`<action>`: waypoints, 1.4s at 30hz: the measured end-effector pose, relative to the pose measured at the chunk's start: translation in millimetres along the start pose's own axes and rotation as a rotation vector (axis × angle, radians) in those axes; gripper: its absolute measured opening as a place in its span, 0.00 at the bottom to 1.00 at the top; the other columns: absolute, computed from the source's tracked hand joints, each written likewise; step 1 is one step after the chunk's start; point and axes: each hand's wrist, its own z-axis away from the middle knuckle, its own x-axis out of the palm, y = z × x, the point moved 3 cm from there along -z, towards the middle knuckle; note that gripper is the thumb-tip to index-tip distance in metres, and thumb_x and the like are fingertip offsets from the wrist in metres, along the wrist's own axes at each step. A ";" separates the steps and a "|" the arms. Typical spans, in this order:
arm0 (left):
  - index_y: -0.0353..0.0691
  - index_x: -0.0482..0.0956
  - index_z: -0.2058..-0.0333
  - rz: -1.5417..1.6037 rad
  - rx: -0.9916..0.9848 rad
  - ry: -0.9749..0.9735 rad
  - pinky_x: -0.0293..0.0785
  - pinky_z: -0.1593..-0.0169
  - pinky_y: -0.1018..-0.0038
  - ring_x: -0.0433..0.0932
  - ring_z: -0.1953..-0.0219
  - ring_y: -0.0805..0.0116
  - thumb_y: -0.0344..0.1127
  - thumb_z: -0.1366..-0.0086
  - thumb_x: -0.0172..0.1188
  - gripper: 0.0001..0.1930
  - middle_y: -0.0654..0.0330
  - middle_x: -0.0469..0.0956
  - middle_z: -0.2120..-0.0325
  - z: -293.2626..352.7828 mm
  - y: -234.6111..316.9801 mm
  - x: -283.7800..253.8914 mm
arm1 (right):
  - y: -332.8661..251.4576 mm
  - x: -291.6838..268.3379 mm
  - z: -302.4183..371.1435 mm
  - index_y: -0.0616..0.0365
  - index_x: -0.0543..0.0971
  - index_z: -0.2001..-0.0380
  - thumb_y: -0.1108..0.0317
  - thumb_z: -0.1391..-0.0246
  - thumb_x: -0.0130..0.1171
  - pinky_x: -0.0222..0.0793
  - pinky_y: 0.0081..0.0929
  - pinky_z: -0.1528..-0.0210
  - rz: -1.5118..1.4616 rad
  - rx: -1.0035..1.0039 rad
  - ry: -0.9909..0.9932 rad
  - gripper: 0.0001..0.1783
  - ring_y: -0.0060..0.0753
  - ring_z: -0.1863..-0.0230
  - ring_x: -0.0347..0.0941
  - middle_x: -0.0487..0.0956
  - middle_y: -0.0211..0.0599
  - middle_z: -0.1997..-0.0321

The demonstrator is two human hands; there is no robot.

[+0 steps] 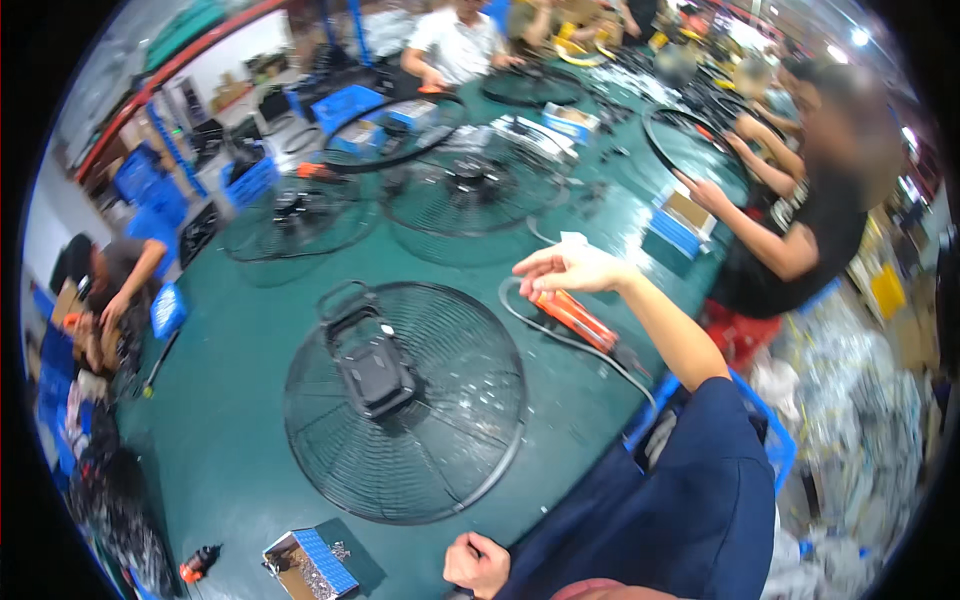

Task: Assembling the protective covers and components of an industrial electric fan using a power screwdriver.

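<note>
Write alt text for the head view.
A person's loosely open right hand is over an orange electric screwdriver, beside a black wire fan guard on a green worktable; the curled left hand is at the near edge. Other people work around it.

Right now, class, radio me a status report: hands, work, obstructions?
Right hand by orange power tool, contact unclear; left hand curled near fan. Black fan assembly on green table. Grey cord beside tool.

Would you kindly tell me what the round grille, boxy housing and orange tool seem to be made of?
Round grille: probably black-coated metal wire; its thin, closely spaced strands glint faintly. Boxy housing: likely matte black plastic, given its moulded-looking rounded corners. Orange tool: apparently a smooth plastic shell, from its bright colour.
</note>
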 end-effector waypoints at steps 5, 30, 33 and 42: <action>0.32 0.73 0.76 0.100 -0.013 -0.083 0.61 0.82 0.64 0.68 0.86 0.54 0.24 0.46 0.56 0.03 0.54 0.69 0.86 6.5 -2.5 6.7 | 54.1 23.0 184.2 0.63 0.71 0.47 0.67 0.42 0.55 0.74 0.25 0.60 -0.140 0.047 0.378 0.21 0.27 0.61 0.77 0.80 0.42 0.60; 0.33 0.74 0.70 0.773 -0.836 -0.428 0.41 0.85 0.84 0.49 0.88 0.88 0.33 0.36 0.56 0.08 0.76 0.56 0.88 -35.9 -41.8 -73.0 | 266.8 159.4 490.9 0.48 0.74 0.61 0.48 0.60 0.62 0.74 0.41 0.64 0.893 2.172 1.743 0.24 0.41 0.60 0.75 0.75 0.37 0.62; 0.33 0.74 0.71 0.967 -0.895 -0.373 0.43 0.86 0.84 0.51 0.88 0.86 0.34 0.37 0.56 0.09 0.74 0.56 0.88 -45.8 -41.5 -91.6 | 288.3 169.9 527.0 0.58 0.78 0.58 0.50 0.53 0.57 0.71 0.55 0.57 0.443 1.760 1.703 0.25 0.61 0.55 0.75 0.78 0.53 0.57; 0.33 0.75 0.60 1.062 -0.727 -0.091 0.68 0.71 0.78 0.72 0.74 0.74 0.29 0.42 0.52 0.12 0.62 0.74 0.71 -70.5 -121.1 -176.8 | 306.3 112.3 579.6 0.71 0.79 0.76 0.58 0.48 0.54 0.72 0.43 0.72 0.853 1.090 1.608 0.21 0.51 0.73 0.77 0.78 0.53 0.77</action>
